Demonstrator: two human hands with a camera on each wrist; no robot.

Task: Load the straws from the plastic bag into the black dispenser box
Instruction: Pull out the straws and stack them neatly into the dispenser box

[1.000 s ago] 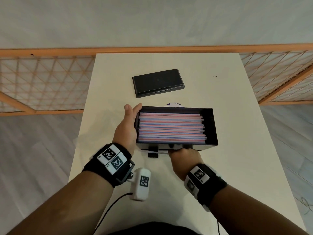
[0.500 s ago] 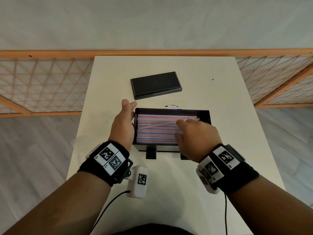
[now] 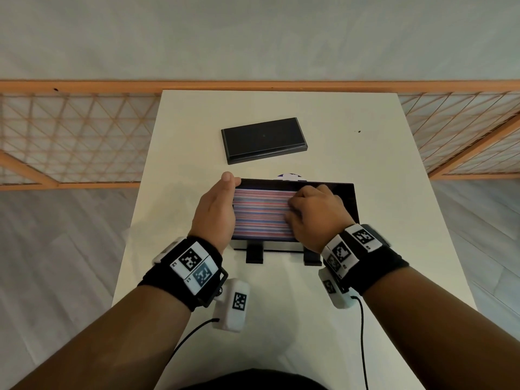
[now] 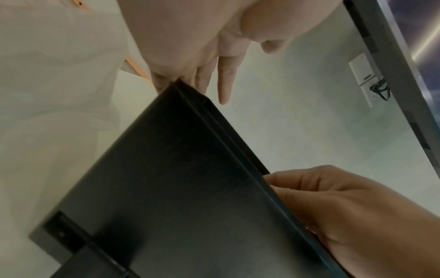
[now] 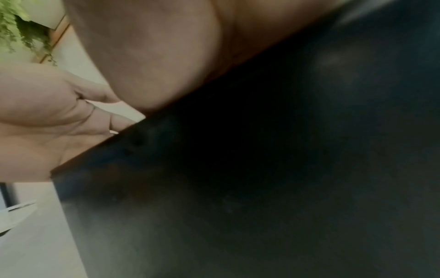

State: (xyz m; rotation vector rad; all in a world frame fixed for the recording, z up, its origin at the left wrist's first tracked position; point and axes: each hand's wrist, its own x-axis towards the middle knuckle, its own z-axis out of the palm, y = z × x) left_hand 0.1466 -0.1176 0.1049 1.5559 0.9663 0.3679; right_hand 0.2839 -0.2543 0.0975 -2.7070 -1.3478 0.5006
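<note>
Straws (image 3: pixel 260 213) lie lengthwise in box (image 3: pixel 351 198) | left hand (image 3: pixel 215 211) flat against box's left end | right hand (image 3: pixel 315 215) curled, pressing straws' right ends; nearer.

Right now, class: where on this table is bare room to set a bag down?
Bare white table lies right of the black dispenser box, at the far edge behind the black lid, and near the person. It is crowded at the box, where left hand and right hand work the straws.

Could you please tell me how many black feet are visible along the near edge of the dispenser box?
2: a left foot below the straws, and a right foot beside the right wrist. Others may be hidden underneath.
</note>
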